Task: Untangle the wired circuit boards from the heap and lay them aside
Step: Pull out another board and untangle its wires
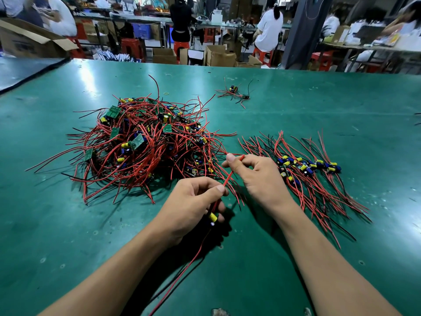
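Observation:
A tangled heap (145, 142) of small green circuit boards with red and black wires lies on the green table, left of centre. To the right, a sorted row of boards (307, 167) lies side by side with wires fanned out. My left hand (193, 201) grips one circuit board (213, 217), its yellow capacitor showing below my fingers and its wires trailing toward me. My right hand (252, 174) pinches a red wire (229, 176) that runs taut from that board up to my thumb and forefinger.
A small separate cluster of boards (234, 93) lies farther back on the table (319, 99). Beyond the far edge stand cardboard boxes, red stools and seated people at other benches. A dark mat (22, 69) overlaps the back left corner.

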`<action>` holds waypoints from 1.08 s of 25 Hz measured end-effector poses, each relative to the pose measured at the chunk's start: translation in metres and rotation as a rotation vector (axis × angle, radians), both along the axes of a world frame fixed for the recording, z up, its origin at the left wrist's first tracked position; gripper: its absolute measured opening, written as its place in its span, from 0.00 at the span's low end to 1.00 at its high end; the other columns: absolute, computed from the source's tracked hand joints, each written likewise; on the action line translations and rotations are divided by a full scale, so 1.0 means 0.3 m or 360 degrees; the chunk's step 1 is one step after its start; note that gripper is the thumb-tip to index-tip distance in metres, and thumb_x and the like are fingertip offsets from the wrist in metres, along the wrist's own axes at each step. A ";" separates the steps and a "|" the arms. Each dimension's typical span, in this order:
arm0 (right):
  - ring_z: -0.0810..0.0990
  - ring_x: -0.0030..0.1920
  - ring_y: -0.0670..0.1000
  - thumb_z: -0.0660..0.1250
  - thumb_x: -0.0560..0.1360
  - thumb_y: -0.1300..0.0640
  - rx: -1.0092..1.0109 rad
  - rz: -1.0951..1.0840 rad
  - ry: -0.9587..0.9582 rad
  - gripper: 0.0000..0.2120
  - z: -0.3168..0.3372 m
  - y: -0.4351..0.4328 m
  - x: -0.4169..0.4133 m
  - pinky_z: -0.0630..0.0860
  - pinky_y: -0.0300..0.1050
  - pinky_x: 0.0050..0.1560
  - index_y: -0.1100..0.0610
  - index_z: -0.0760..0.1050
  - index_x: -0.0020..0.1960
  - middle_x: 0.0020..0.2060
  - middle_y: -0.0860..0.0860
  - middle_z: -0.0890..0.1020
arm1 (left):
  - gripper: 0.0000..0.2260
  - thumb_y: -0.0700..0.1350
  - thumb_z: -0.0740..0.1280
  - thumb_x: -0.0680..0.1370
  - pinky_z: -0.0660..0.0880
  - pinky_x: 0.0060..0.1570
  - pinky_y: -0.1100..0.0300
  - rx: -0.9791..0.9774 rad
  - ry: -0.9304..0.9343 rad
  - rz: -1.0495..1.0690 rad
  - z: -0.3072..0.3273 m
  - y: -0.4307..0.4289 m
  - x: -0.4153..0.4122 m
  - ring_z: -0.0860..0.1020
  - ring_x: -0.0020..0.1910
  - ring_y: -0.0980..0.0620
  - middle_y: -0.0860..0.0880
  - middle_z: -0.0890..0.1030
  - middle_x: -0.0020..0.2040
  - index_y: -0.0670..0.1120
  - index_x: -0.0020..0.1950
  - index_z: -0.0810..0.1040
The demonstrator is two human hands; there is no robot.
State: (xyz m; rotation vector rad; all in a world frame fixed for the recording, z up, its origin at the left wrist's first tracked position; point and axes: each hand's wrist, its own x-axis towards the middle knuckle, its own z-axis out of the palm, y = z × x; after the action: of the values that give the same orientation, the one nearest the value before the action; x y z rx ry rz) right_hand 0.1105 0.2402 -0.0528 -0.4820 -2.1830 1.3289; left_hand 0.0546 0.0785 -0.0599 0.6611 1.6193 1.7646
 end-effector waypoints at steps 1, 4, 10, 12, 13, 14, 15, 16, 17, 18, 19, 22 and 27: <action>0.82 0.42 0.39 0.69 0.79 0.47 0.0015 -0.0051 0.0028 0.13 -0.002 0.002 -0.002 0.72 0.32 0.45 0.53 0.87 0.42 0.39 0.45 0.86 | 0.07 0.40 0.65 0.80 0.71 0.24 0.65 -0.0003 0.0004 -0.0008 0.001 0.000 0.000 0.77 0.24 0.50 0.45 0.79 0.29 0.36 0.47 0.79; 0.69 0.25 0.49 0.63 0.81 0.42 -0.0449 -0.0046 -0.0037 0.23 0.002 -0.015 -0.010 0.64 0.40 0.27 0.54 0.83 0.35 0.27 0.52 0.72 | 0.08 0.40 0.66 0.80 0.71 0.24 0.65 0.0001 0.0047 -0.0001 -0.003 0.000 0.003 0.77 0.25 0.50 0.45 0.79 0.29 0.34 0.47 0.78; 0.58 0.17 0.43 0.66 0.74 0.48 -0.1947 0.0390 -0.0098 0.18 0.042 0.007 -0.003 0.53 0.34 0.16 0.57 0.75 0.29 0.28 0.49 0.68 | 0.06 0.39 0.67 0.79 0.72 0.29 0.63 -0.0036 0.0297 0.0004 -0.015 0.003 0.007 0.77 0.27 0.49 0.44 0.80 0.30 0.37 0.45 0.79; 0.58 0.17 0.43 0.66 0.76 0.47 -0.1923 0.0386 -0.0111 0.19 0.042 -0.003 -0.003 0.53 0.34 0.16 0.57 0.77 0.31 0.27 0.48 0.66 | 0.06 0.39 0.67 0.79 0.72 0.29 0.63 -0.0049 0.0325 0.0020 -0.014 0.000 0.008 0.77 0.27 0.49 0.44 0.80 0.30 0.39 0.45 0.80; 0.57 0.18 0.42 0.64 0.78 0.46 -0.1851 0.0352 -0.0116 0.21 0.037 -0.009 -0.007 0.53 0.34 0.16 0.58 0.78 0.34 0.26 0.47 0.65 | 0.06 0.39 0.67 0.79 0.71 0.27 0.64 -0.0044 0.0318 0.0043 -0.014 -0.001 0.009 0.77 0.26 0.50 0.44 0.80 0.29 0.39 0.45 0.80; 0.57 0.19 0.42 0.63 0.80 0.44 -0.1718 0.0319 -0.0115 0.21 0.032 -0.017 -0.011 0.53 0.33 0.17 0.59 0.80 0.37 0.26 0.47 0.64 | 0.06 0.40 0.67 0.79 0.70 0.26 0.65 -0.0041 0.0308 0.0074 -0.015 -0.001 0.008 0.76 0.25 0.52 0.44 0.80 0.29 0.38 0.45 0.80; 0.58 0.20 0.42 0.63 0.79 0.42 -0.1541 0.0303 -0.0119 0.22 0.026 -0.024 -0.012 0.54 0.33 0.18 0.59 0.82 0.41 0.27 0.47 0.63 | 0.06 0.40 0.68 0.79 0.69 0.24 0.66 -0.0040 0.0302 0.0108 -0.014 0.001 0.008 0.76 0.23 0.53 0.44 0.80 0.28 0.38 0.45 0.80; 0.59 0.21 0.42 0.64 0.78 0.40 -0.1350 0.0320 -0.0149 0.22 0.019 -0.033 -0.012 0.55 0.34 0.19 0.58 0.83 0.44 0.28 0.47 0.64 | 0.06 0.40 0.68 0.79 0.68 0.23 0.66 -0.0037 0.0296 0.0146 -0.014 0.002 0.009 0.75 0.22 0.54 0.45 0.79 0.28 0.39 0.44 0.80; 0.61 0.23 0.43 0.67 0.75 0.39 -0.1178 0.0367 -0.0206 0.21 0.013 -0.045 -0.008 0.57 0.34 0.20 0.57 0.85 0.46 0.28 0.48 0.66 | 0.07 0.40 0.68 0.79 0.68 0.23 0.65 -0.0022 0.0285 0.0180 -0.013 0.003 0.008 0.75 0.22 0.54 0.46 0.79 0.28 0.38 0.44 0.80; 0.65 0.24 0.44 0.69 0.73 0.38 -0.1048 0.0435 -0.0276 0.20 0.007 -0.059 -0.003 0.60 0.35 0.22 0.55 0.85 0.47 0.29 0.49 0.70 | 0.08 0.40 0.67 0.79 0.69 0.24 0.65 0.0005 0.0272 0.0204 -0.012 0.003 0.008 0.75 0.23 0.53 0.47 0.80 0.29 0.36 0.43 0.79; 0.70 0.25 0.46 0.71 0.73 0.38 -0.0982 0.0501 -0.0332 0.18 0.000 -0.074 0.002 0.63 0.35 0.23 0.54 0.86 0.47 0.30 0.51 0.75 | 0.09 0.39 0.67 0.79 0.70 0.26 0.64 0.0030 0.0266 0.0215 -0.013 0.003 0.007 0.76 0.24 0.52 0.47 0.81 0.31 0.34 0.43 0.78; 0.76 0.26 0.50 0.73 0.74 0.43 -0.1022 0.0525 -0.0282 0.15 -0.017 -0.096 0.004 0.68 0.38 0.25 0.55 0.85 0.45 0.32 0.55 0.80 | 0.10 0.37 0.66 0.80 0.70 0.25 0.64 0.0009 0.0306 0.0219 -0.014 0.003 0.007 0.76 0.24 0.51 0.51 0.82 0.31 0.31 0.42 0.75; 0.68 0.23 0.50 0.68 0.78 0.41 -0.0747 0.0377 -0.0240 0.20 -0.014 -0.062 0.001 0.60 0.37 0.23 0.58 0.86 0.46 0.27 0.57 0.76 | 0.09 0.38 0.66 0.79 0.70 0.25 0.64 -0.0005 0.0199 0.0192 -0.008 0.006 0.001 0.75 0.23 0.51 0.47 0.79 0.28 0.34 0.42 0.77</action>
State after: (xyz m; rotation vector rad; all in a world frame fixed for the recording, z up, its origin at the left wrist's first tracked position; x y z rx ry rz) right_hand 0.1109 0.2217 -0.0571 -0.5208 -2.0879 2.0106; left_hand 0.0549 0.0804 -0.0622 0.6975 1.7790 1.8376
